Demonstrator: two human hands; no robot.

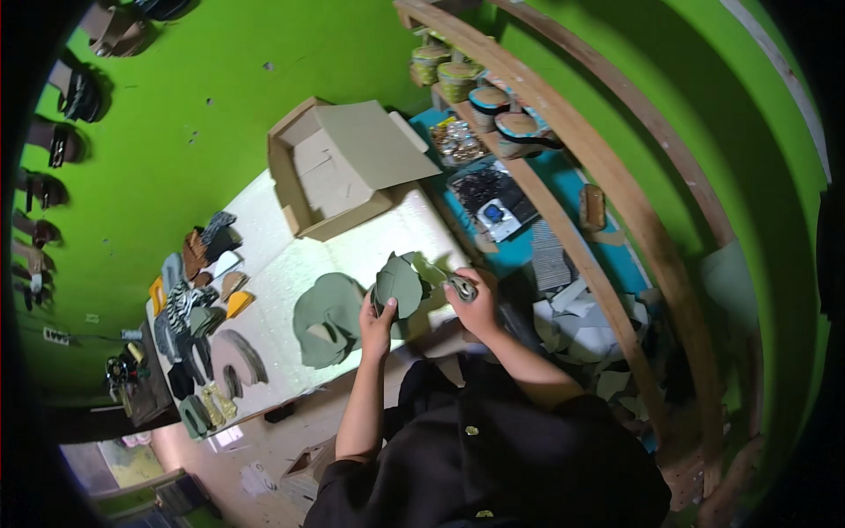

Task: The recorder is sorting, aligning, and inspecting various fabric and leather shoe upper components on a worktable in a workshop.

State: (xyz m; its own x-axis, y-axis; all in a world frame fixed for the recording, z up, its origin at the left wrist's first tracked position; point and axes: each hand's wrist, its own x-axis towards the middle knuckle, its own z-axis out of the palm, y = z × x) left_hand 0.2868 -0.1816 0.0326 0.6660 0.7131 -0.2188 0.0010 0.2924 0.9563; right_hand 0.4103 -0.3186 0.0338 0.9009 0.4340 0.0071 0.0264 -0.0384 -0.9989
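My left hand grips a bunch of grey-green cut pieces, with the thumb lying across the front piece. They look like thin, flexible sheet material with curved edges. In my right hand, the fingers are curled round a small grey-green rolled bundle. Both hands are over the near edge of the white table. Left of my left hand, larger curved grey-green pieces lie on the table. I cannot tell how many pieces are in either hand.
An open cardboard box stands at the table's far side. Several stacks of cut pieces and arched mauve pieces line the left end. A wooden rack with sandals rises on the right, beside scraps.
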